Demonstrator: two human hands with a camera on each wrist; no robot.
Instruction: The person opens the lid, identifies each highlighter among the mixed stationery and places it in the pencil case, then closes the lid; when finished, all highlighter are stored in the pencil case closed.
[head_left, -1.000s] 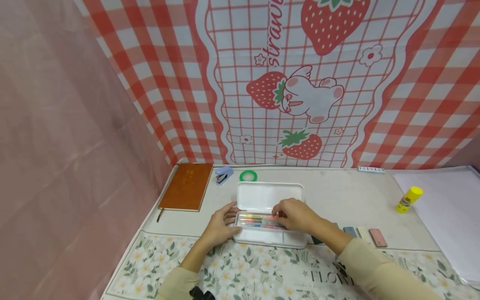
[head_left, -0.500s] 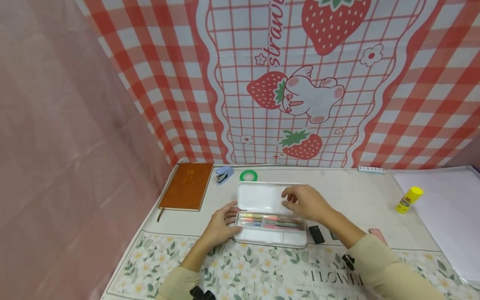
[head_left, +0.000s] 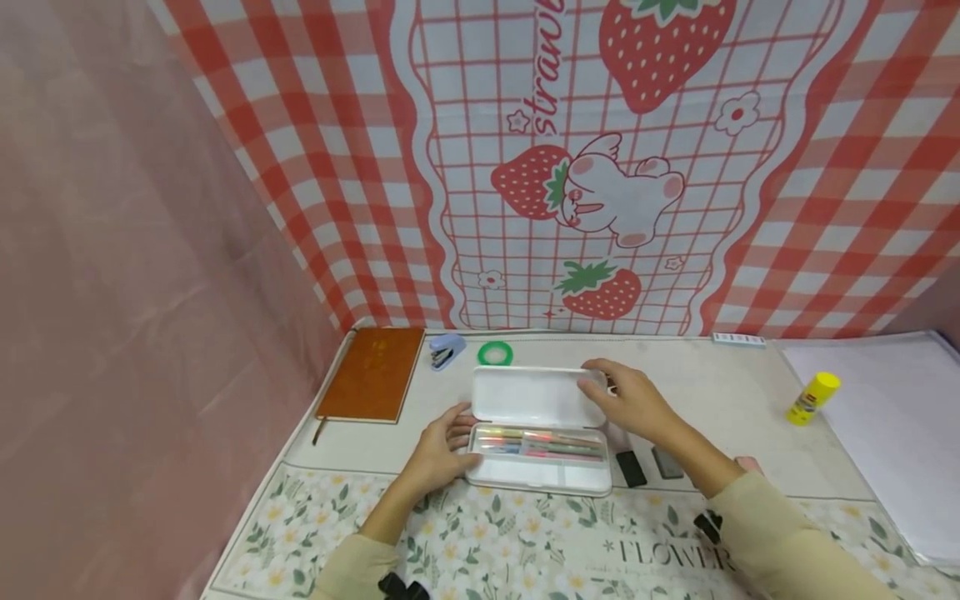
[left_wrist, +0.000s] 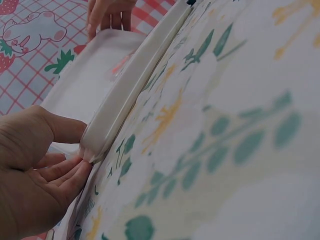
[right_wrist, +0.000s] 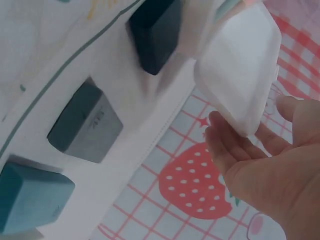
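A white pencil case (head_left: 525, 477) lies open on the table in the head view, its lid (head_left: 534, 395) tipped back. Inside are several colourful pens (head_left: 555, 443) under a clear cover. My left hand (head_left: 437, 454) holds the case's left end, thumb above and fingers below in the left wrist view. At the lid's upper right corner is my right hand (head_left: 632, 405). The right wrist view shows its fingers (right_wrist: 235, 145) curled round the lid's corner, the thumb at the other side.
Right of the case lie a black eraser (head_left: 632, 469), a grey eraser (head_left: 667, 463) and a partly hidden pink one (head_left: 747, 463). Behind are green tape (head_left: 495, 353) and a stapler (head_left: 447, 352). A brown notebook (head_left: 378, 373) is far left, a yellow glue stick (head_left: 813, 398) far right.
My right hand has left the pens inside the case and moved up and right to the lid's corner. The left hand stays at the case's left end.
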